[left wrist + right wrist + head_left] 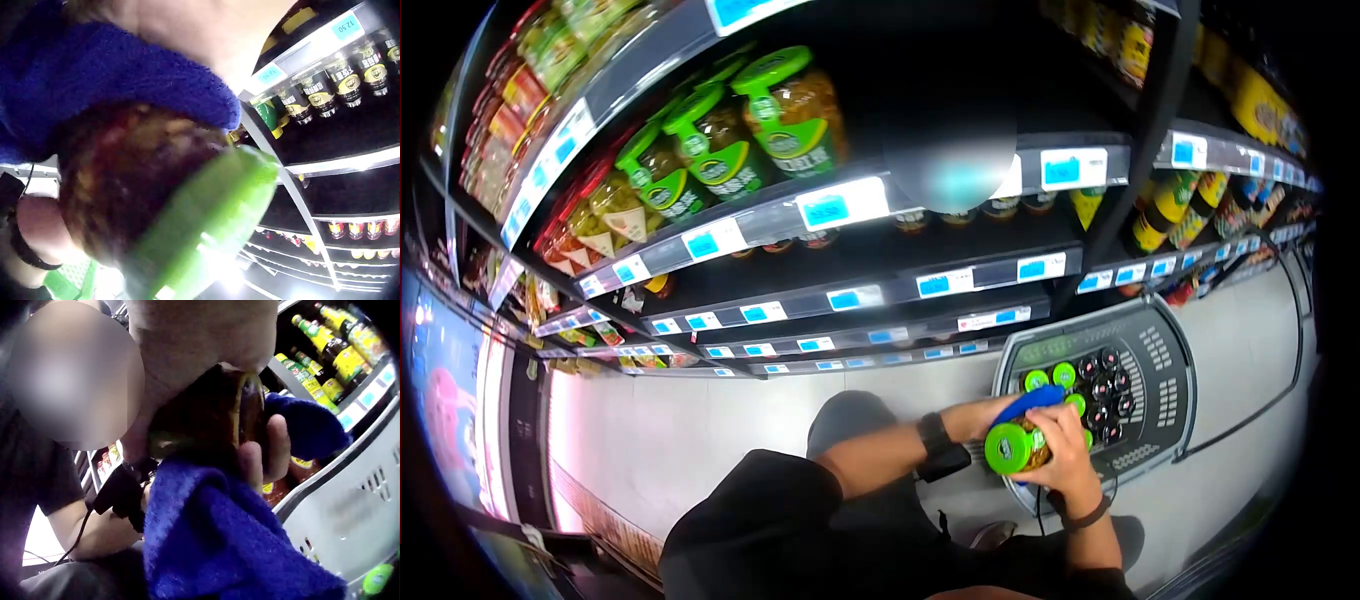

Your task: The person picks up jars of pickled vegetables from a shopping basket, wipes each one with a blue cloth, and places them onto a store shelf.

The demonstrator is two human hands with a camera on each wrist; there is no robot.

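Note:
My right hand (1068, 452) grips a glass jar (1036, 446) with a green lid, tilted so the lid faces down and left in the head view. A blue cloth (1035, 402) lies against the jar, held by my left hand (992, 414), whose fingers are mostly hidden behind it. Seen from the left wrist, the cloth (112, 75) wraps one side of the jar (137, 181), which has brown contents. From the right wrist, the cloth (212, 531) hangs below the dark glass. Both hands are over the near side of a grey shopping basket (1183, 375).
Inside the basket stand several green-lidded jars (1064, 375) and several black-capped jars (1105, 388). Beyond it, shelves (860, 205) with price tags carry more green-lidded jars (790, 120). Yellow-labelled bottles (1165, 215) stand at the right. The basket's long handle (1250, 425) reaches rightward.

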